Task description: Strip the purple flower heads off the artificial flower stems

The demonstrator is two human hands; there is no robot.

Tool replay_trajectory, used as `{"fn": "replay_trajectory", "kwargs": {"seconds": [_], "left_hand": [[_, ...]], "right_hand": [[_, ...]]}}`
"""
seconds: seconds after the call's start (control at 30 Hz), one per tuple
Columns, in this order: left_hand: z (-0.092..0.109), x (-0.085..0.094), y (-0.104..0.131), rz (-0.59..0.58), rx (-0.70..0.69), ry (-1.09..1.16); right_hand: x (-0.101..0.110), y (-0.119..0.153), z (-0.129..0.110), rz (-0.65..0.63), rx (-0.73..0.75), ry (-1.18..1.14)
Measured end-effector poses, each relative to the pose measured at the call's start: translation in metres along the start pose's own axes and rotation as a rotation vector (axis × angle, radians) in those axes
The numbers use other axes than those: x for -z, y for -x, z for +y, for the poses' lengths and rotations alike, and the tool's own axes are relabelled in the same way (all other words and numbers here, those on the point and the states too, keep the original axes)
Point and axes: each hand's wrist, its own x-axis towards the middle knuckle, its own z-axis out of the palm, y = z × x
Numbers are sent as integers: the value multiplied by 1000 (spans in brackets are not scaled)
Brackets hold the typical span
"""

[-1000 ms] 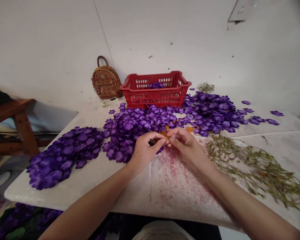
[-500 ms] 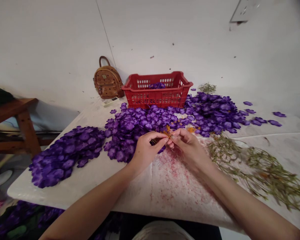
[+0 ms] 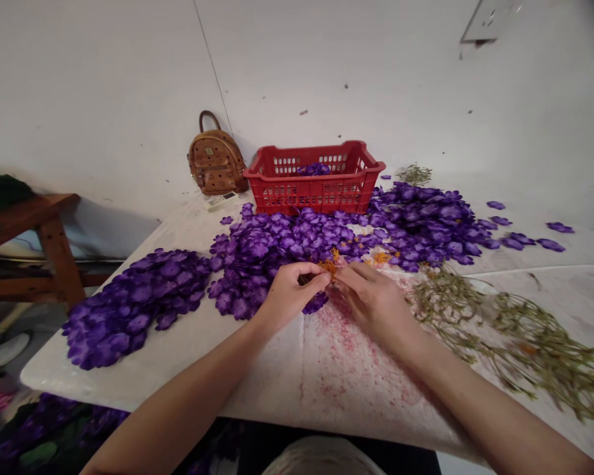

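My left hand (image 3: pixel 292 293) is closed in a pinch on a small sprig of orange artificial-flower stamens (image 3: pixel 328 266), whose thin stems run back into the palm. Against it, my right hand (image 3: pixel 373 300) has thumb and fingers pressed together at the sprig's near side; what lies between those fingertips is hidden. Just beyond both hands spreads a pile of purple fabric flower petals (image 3: pixel 257 244). More orange stamens (image 3: pixel 382 257) lie loose behind the right hand. Green plastic stems (image 3: pixel 445 297) lie tangled beside my right wrist.
A red plastic basket (image 3: pixel 314 191) with some purple petals inside stands behind the pile. Left of it are a brown backpack (image 3: pixel 218 161) and a white remote control (image 3: pixel 221 202). Another petal heap (image 3: pixel 138 303) lies at left on the covered table (image 3: pixel 188 379). A wooden stool (image 3: pixel 59 251) stands beyond.
My right hand has turned knuckles-up, its fingers closing more over the orange sprig. The left hand keeps its pinch. The whole view has shifted slightly.
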Motion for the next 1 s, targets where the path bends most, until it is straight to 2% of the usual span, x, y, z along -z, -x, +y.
{"fn": "replay_trajectory", "kwargs": {"seconds": [0.1, 0.23, 0.27, 0.37, 0.43, 0.5, 0.6, 0.87, 0.93, 1.0], "left_hand": [[2, 11, -3, -1, -35, -121], [7, 44, -17, 255, -219, -549], [8, 52, -22, 258, -263, -686], [7, 65, -37, 103, -309, -1028], [2, 66, -47, 6, -289, -1187], [-5, 62, -55, -30, -266, -1288], [-14, 59, -62, 31, -251, -1297], [-17, 74, -57, 140, -266, -967], [-14, 77, -52, 146, -269, -883], [-9, 76, -46, 137, -273, -814]], "right_hand": [[1, -1, 1, 15, -11, -18], [2, -2, 7, 104, -113, -175], [1, -2, 8, 119, -128, -193], [0, -2, 11, 136, -139, -227], [0, -1, 11, 142, -140, -235], [0, -2, 10, 141, -141, -244], [2, -3, 9, 137, -150, -257], [-1, -3, 11, 145, -198, -363], [-4, -4, 11, 181, -250, -443], [-6, -6, 10, 190, -334, -617]]}}
